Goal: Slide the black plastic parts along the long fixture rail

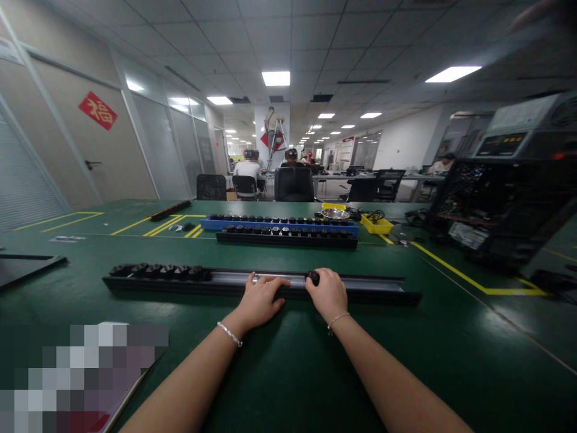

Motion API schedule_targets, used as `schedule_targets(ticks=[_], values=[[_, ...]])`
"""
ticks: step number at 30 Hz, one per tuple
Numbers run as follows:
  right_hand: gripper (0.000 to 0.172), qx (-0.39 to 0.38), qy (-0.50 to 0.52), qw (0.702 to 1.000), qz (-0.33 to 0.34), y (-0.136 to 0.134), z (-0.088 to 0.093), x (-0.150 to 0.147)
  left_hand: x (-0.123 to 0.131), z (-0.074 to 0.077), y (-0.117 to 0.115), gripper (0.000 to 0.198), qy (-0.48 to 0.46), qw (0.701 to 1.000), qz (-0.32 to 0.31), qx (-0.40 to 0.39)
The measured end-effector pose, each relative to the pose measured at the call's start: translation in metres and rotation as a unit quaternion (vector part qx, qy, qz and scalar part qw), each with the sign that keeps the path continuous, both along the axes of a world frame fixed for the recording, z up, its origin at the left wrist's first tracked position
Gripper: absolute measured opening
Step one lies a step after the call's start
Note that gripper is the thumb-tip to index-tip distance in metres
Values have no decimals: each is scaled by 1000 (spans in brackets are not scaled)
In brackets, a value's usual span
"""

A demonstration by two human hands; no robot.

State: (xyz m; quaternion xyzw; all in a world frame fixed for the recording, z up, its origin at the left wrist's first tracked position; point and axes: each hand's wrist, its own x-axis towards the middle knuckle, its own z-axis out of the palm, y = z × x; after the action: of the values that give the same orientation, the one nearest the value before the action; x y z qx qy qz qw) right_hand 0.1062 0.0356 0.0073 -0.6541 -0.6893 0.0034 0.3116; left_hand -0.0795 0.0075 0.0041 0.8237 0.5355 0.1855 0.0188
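1. Head view: both forearms reach forward over the green tabletop [270, 373], converging on a long black rail [369, 286] that lies crosswise in front of the person.
2. Left hand [261, 299]: palm down, wrist straight, fingers extended and resting flat on the near edge and metal channel of the rail. Its grip is released and it holds nothing.
3. Right hand [330, 296]: palm down, knuckles raised, fingers curled forward over the rail. Its grip is clenched on a small black knob [314, 277] that sits in the channel at the fingertips.
4. The two hands lie near each other around the middle of the rail. Each wrist wears a thin bracelet [229, 334].
5. A row of knobs [157, 271] fills the left end of the same rail, well apart from the hands; the right end shows bare channel.
6. Farther back on the tabletop lie a blue rail [211, 224] and, just before it, a second rail [288, 239], both loaded with knobs.
7. To their right stand a yellow tray [377, 226] and a metal bowl [335, 213].
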Motion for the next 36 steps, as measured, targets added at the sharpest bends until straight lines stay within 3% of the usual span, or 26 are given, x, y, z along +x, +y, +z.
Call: schedule_targets(ticks=[36], values=[[28,-47,-17,997,-64,-3,14,36,0,3,-2,36,22,1000,13,-4]])
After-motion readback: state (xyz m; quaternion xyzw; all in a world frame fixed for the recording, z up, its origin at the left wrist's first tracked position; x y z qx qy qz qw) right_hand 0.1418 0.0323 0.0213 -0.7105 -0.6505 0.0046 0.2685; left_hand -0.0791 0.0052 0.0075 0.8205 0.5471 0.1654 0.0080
